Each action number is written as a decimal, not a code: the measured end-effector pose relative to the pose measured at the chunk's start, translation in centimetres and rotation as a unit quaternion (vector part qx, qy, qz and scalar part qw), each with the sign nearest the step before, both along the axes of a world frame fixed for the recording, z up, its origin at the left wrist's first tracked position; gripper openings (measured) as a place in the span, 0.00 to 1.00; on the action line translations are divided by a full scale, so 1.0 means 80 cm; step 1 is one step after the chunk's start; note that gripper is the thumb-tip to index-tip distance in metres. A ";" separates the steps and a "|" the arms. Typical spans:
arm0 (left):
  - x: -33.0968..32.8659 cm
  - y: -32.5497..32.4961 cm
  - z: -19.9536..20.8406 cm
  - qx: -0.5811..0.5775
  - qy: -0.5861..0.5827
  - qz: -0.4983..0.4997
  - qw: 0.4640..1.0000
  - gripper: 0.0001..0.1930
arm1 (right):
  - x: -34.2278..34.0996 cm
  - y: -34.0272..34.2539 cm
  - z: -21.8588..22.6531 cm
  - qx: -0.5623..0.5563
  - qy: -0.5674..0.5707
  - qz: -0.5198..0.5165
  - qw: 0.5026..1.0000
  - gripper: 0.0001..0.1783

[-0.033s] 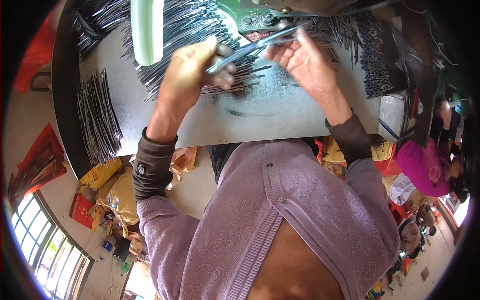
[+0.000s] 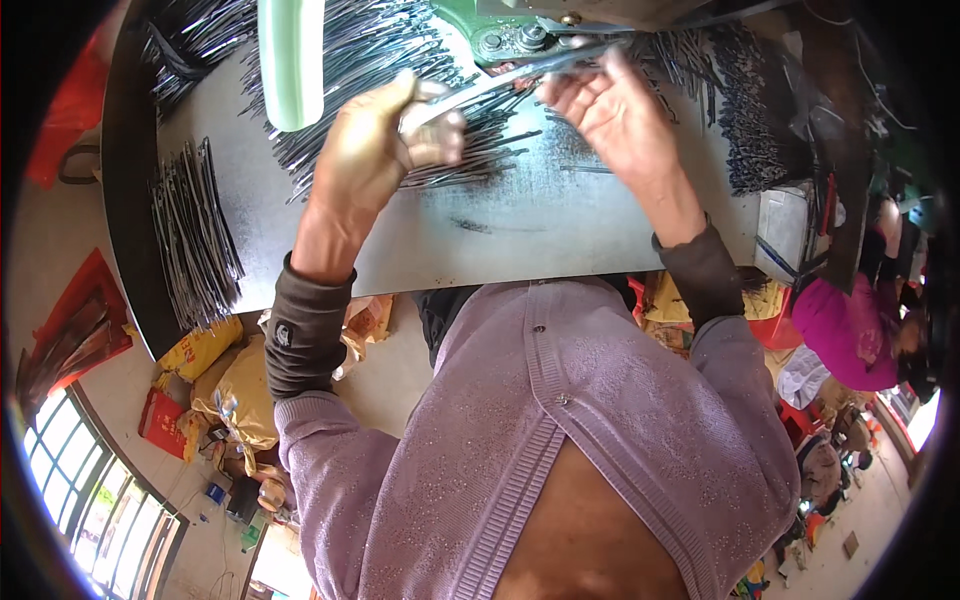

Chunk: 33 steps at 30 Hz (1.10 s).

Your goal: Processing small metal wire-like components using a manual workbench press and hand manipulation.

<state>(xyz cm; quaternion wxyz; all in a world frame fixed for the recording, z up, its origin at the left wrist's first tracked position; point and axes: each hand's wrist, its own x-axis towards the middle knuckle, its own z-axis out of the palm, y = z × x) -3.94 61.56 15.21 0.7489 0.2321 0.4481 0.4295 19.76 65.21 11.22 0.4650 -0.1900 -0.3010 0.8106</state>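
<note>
A long, thin, shiny strip [image 2: 490, 88] slants upward to the right between my hands, blurred by motion. My left hand [image 2: 368, 135] grips its lower end, the thumb pressed against the curled fingers. At its upper end is my right hand [image 2: 618, 115], palm showing, with thumb and fingertips closing on the strip. Beneath and left of my left hand lies a wide pile of thin dark strips [image 2: 375, 60] on the grey metal tabletop [image 2: 500, 240]. Just beyond the strip sits a green machine [image 2: 470, 18] with bolts on it.
A pale green curved bar [image 2: 291, 65] hangs over the pile. A smaller row of dark strips [image 2: 195, 230] lies at the left edge, and another stack [image 2: 745, 120] at the right beside a white box [image 2: 785, 232]. Someone in magenta clothing [image 2: 845, 335] is at the far right.
The strip has shifted slightly and caught more light. My right hand has moved a little to the right, while my left hand stays nearly in place.
</note>
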 end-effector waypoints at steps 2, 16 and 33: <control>-0.003 0.007 -0.024 -0.054 -0.129 0.053 0.989 0.13 | 0.009 0.009 -0.005 -0.079 0.028 -0.083 0.993 0.19; 0.067 0.027 -0.018 0.081 -0.191 0.202 0.957 0.13 | 0.001 0.021 -0.005 -0.042 -0.035 -0.136 0.989 0.22; 0.075 0.024 -0.024 0.097 -0.180 0.217 0.955 0.13 | -0.008 0.014 0.007 -0.022 -0.029 -0.170 0.985 0.18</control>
